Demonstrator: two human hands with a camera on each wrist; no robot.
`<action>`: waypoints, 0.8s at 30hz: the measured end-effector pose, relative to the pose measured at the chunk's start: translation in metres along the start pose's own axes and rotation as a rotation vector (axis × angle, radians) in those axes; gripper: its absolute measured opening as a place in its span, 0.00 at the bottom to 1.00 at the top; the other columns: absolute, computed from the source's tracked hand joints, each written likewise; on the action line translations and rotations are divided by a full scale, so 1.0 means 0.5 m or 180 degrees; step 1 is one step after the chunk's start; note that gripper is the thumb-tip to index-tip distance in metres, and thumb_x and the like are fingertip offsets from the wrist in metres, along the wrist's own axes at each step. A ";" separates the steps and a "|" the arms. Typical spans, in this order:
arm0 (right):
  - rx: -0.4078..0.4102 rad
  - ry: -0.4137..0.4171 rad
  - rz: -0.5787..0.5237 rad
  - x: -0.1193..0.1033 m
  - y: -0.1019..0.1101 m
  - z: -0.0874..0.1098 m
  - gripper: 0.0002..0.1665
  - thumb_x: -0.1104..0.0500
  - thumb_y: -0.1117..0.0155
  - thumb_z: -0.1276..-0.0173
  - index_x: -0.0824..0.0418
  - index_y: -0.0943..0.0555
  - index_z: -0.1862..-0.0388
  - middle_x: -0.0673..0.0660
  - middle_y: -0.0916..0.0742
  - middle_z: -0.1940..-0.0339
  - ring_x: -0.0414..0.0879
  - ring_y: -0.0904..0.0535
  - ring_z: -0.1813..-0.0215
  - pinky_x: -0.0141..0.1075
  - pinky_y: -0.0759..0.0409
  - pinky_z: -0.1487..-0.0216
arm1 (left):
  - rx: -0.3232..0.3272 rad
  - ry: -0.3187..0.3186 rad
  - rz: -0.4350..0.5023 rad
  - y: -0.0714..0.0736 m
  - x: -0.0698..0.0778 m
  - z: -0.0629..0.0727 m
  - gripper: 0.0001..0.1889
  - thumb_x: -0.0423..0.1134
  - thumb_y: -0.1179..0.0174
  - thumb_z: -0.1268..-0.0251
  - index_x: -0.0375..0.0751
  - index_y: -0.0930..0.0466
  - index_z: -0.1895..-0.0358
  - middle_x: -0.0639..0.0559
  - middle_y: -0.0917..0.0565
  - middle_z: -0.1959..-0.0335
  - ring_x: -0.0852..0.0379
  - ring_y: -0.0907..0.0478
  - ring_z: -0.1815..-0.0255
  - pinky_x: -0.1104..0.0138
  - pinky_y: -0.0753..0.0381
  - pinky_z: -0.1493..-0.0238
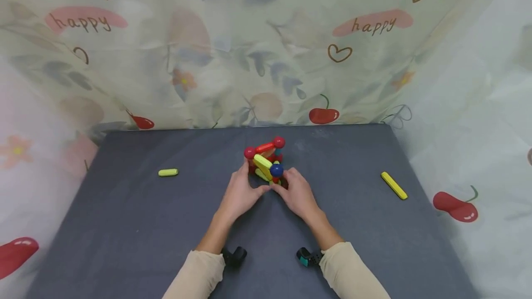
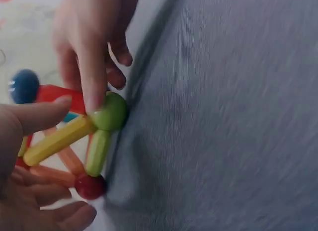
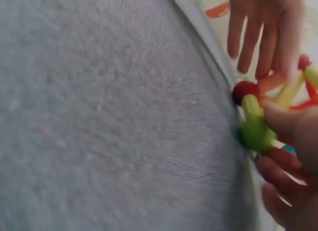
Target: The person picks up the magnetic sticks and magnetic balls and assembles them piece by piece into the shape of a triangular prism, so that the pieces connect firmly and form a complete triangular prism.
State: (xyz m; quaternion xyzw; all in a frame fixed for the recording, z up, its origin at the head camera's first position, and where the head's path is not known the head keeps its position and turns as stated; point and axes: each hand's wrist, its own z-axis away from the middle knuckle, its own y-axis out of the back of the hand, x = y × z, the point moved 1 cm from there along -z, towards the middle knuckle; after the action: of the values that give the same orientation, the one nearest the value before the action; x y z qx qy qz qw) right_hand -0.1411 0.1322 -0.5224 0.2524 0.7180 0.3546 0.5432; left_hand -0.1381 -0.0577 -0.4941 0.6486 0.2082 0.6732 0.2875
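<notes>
A small frame of magnetic building sticks and balls [image 1: 263, 163] stands on the dark table between both hands. It has red balls, a blue ball [image 2: 25, 86], a green ball [image 2: 112, 112], and red, orange, yellow and green sticks. The right hand [image 1: 297, 193] pinches the green ball, its thumb [image 3: 288, 122] by a short light-green stick [image 3: 252, 107] and its fingers on the other side. The left hand [image 1: 243, 193] spans the frame's left side. Its fingers [image 3: 251, 42] stretch loosely past the red ball [image 3: 245, 93], and its thumb reaches over the yellow stick [image 2: 59, 140].
A short light-green stick [image 1: 168, 172] lies on the table [image 1: 174, 230] to the left. To the right is a longer yellow stick [image 1: 394, 185]. A printed cloth [image 1: 232, 59] hangs behind the table and along its sides.
</notes>
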 end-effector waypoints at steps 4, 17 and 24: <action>-0.0670 0.0470 0.0073 -0.010 0.000 0.016 0.27 0.54 0.29 0.30 0.56 0.20 0.33 0.54 0.16 0.42 0.49 0.23 0.45 0.46 0.22 0.41 | -0.0191 0.0034 0.0100 0.001 -0.021 -0.020 0.58 0.51 0.24 0.43 0.43 0.56 0.16 0.42 0.38 0.19 0.38 0.38 0.20 0.42 0.34 0.24; -0.0144 0.0123 0.0095 0.108 0.130 0.062 0.22 0.56 0.32 0.28 0.56 0.18 0.37 0.56 0.15 0.43 0.54 0.22 0.43 0.52 0.24 0.42 | 0.0481 0.0201 -0.0129 0.002 -0.049 -0.044 0.26 0.41 0.29 0.35 0.39 0.22 0.36 0.42 0.15 0.43 0.43 0.19 0.42 0.48 0.20 0.39; 0.0792 -0.0451 0.0457 0.257 0.245 0.117 0.21 0.62 0.31 0.31 0.67 0.19 0.40 0.70 0.18 0.47 0.66 0.26 0.46 0.58 0.32 0.45 | 0.0628 0.0296 -0.0081 0.009 -0.052 -0.052 0.19 0.43 0.28 0.36 0.40 0.18 0.45 0.43 0.12 0.50 0.46 0.15 0.49 0.51 0.16 0.44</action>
State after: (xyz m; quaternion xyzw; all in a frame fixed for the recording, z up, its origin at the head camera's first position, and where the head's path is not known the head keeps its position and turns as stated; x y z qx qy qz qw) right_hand -0.1238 0.3182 -0.5127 0.3929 0.6963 0.2821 0.5303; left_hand -0.1645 -0.0757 -0.5127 0.6392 0.2947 0.6751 0.2209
